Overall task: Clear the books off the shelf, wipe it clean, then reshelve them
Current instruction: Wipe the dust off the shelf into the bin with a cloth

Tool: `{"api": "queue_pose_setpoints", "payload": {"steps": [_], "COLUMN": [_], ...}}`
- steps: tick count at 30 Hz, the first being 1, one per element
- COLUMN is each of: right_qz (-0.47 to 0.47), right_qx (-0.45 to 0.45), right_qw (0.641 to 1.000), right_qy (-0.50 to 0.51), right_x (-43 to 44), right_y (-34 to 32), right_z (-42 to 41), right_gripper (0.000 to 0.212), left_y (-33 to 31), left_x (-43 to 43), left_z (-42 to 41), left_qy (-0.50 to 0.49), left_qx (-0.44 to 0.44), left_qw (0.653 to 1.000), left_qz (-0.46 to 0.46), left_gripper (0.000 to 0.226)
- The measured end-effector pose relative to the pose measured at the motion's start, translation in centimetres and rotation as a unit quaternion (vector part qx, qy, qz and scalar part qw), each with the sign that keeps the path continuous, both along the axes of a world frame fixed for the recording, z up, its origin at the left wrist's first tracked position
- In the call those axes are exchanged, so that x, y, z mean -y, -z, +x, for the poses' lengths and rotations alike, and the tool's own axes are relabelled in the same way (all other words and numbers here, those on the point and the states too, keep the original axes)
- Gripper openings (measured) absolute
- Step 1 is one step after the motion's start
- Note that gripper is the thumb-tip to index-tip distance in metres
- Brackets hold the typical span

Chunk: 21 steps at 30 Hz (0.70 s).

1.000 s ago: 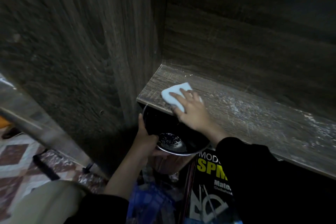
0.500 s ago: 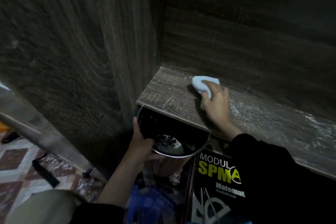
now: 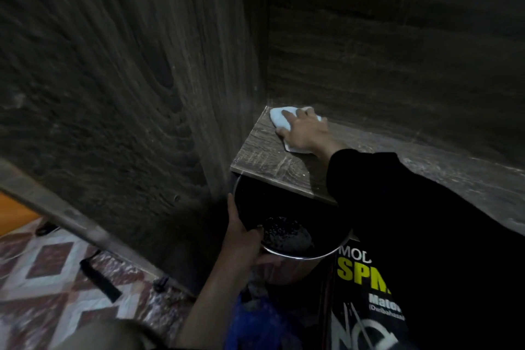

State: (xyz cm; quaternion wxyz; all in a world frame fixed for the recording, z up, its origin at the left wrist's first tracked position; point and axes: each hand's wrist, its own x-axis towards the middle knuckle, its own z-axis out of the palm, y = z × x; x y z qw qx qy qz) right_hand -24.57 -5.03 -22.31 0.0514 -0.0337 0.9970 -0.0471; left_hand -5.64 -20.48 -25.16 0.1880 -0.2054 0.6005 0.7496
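Shelf (image 3: 272, 159): dark wood-grain board, dusty and streaked pale toward its right end.
Cloth (image 3: 279, 119): white, lying in the shelf's back left corner.
Right hand (image 3: 305, 133): on the cloth, fingers (image 3: 289, 116) stretched flat, pressing it onto the shelf.
Left hand (image 3: 241, 239): below the shelf's front edge, fingers curled round the rim of a metal pot (image 3: 306, 256).
Metal pot: just under the shelf's front left corner, with dark speckled matter inside.
Book (image 3: 358, 273): black cover, yellow "SPM", below the shelf, partly hidden by the black sleeve (image 3: 412, 221).
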Motion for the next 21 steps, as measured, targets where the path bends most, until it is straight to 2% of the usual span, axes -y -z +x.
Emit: {"api": "queue_pose_setpoints", "payload": {"steps": [4, 8, 13, 17, 19, 21], "right_qz": [-0.064, -0.134, -0.092, -0.202, -0.236, -0.259], "right_qx": [0.013, -0.013, -0.029, -0.017, -0.087, -0.172], "right_qw": [0.991, 0.959, 0.929, 0.921, 0.932, 0.941], "right_qy": [-0.115, -0.248, -0.357, -0.333, -0.260, -0.134], "right_x": [-0.1, 0.2, -0.2, -0.7, -2.0, -4.2], "right_y": [-0.3, 0.4, 1.0, 0.8, 1.4, 1.8], "right_z": [-0.4, 2.7, 7.8, 11.5, 12.3, 12.5], "right_gripper": [0.052, 0.048, 0.048, 0.043, 0.045, 0.047], "left_y": [0.0, 0.5, 0.4, -0.4, -0.5, -0.4], "left_x": [0.1, 0.2, 0.1, -0.1, -0.2, -0.1], "left_z": [-0.1, -0.5, -0.5, -0.2, -0.1, 0.0], "left_qy": [0.009, -0.006, -0.014, 0.001, -0.004, -0.008], "left_qx": [0.002, 0.001, 0.003, 0.009, 0.010, 0.010], "left_qw": [1.000, 0.999, 0.999, 0.999, 0.999, 0.999], "left_qz": [-0.015, -0.032, -0.038, -0.037, -0.035, -0.033], "left_gripper": [0.093, 0.096, 0.097, 0.094, 0.095, 0.095]}}
